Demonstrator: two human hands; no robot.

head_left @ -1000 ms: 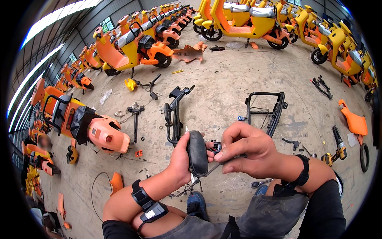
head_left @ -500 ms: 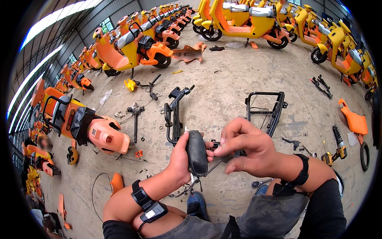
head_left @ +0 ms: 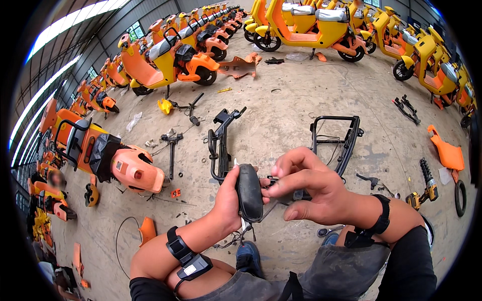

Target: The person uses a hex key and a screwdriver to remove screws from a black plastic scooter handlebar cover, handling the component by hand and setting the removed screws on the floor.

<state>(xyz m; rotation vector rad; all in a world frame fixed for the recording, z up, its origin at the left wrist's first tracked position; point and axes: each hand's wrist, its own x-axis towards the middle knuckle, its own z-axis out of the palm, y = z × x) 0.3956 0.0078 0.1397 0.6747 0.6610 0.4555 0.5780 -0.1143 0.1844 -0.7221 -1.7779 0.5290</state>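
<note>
Presently: left hand [head_left: 228, 198] clamped on black oblong part [head_left: 249, 193], above floor's [head_left: 281, 110] near edge | right hand [head_left: 314, 188]: thumb and forefinger apart, other fingers' hold cannot be told | best brace the part, work fingertips gently | long axis seemingly fore-and-aft, rounded end toward floor's far edge, slightly left.

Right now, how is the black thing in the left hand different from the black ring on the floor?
The black thing is a long, rounded lump, while the ring is a thin loop with an open middle. The black thing is up in the left hand; the ring lies on the floor with no hand on it. Both are black.
</note>
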